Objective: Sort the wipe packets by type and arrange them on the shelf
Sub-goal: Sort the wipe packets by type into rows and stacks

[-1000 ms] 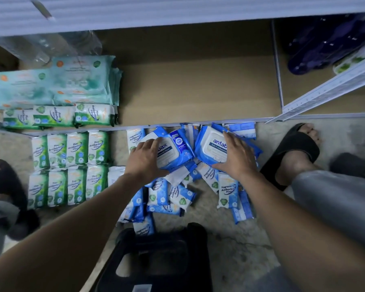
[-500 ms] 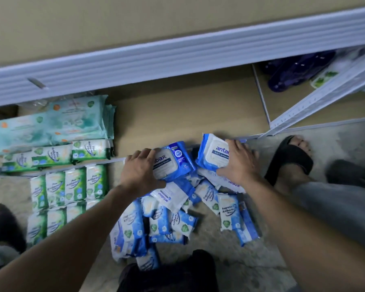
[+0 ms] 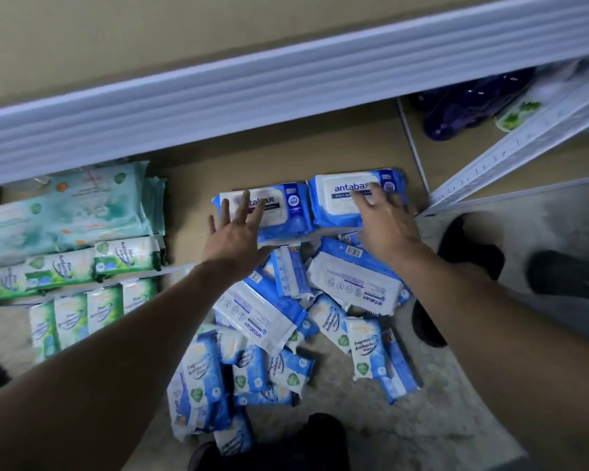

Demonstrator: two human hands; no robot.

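Note:
Two large blue Antabax packets lie side by side on the bottom shelf board (image 3: 191, 185): the left packet (image 3: 286, 212) and the right packet (image 3: 340, 198). My left hand (image 3: 235, 232) hovers over the left packet with fingers spread straight. My right hand (image 3: 385, 222) rests its straight fingers on the right packet. On the floor below them lies a pile of blue packets (image 3: 286, 334), large and small mixed. Green small packets (image 3: 79, 314) stand in rows on the floor at the left, and more green ones (image 3: 123, 256) lie on the shelf in front of teal packs (image 3: 65, 212).
A white shelf rail (image 3: 286, 93) crosses above the board. A slanted metal upright (image 3: 510, 154) stands at the right, with dark purple items (image 3: 463, 107) behind it. A sandalled foot (image 3: 470, 253) is on the concrete floor at the right, and a black stool (image 3: 286, 450) sits at the bottom.
Both hands carried the two large blue packets from the floor pile up onto the shelf board and let go; their fingers are now straight. The camera view tilted upward.

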